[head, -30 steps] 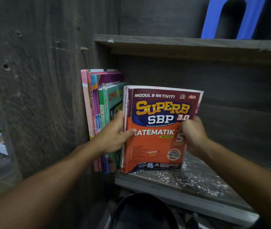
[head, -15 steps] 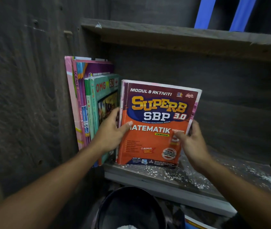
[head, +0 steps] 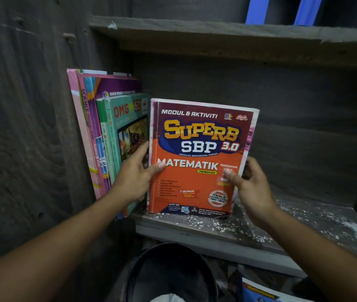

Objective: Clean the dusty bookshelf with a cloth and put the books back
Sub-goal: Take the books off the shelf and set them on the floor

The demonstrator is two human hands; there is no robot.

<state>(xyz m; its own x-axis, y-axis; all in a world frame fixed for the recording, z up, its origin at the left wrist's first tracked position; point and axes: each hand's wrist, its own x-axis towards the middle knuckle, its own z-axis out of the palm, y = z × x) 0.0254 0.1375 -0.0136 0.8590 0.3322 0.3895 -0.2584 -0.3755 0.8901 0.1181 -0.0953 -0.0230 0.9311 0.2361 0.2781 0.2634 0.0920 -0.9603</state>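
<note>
An orange and maroon Superb SBP Matematik book (head: 197,153) stands upright on the wooden shelf board (head: 227,232), cover facing me. My left hand (head: 137,177) grips its left edge, thumb on the cover. My right hand (head: 251,186) holds its right edge, thumb on the cover and fingers behind. Several books (head: 108,136) stand to its left against the shelf's side wall, the nearest a green OMG one. White flecks of dust lie on the board in front of and right of the book. No cloth is in view.
The upper shelf board (head: 238,38) runs above, with a blue plastic object (head: 282,9) on it. A dark round bin (head: 171,273) sits below the shelf. A blue book corner (head: 260,290) shows at the bottom right. The shelf stretches open to the right.
The view has shifted closer and to the right. The Matematik book stands more upright on the board, and my right hand has loosened, with its thumb now on the cover's edge.
</note>
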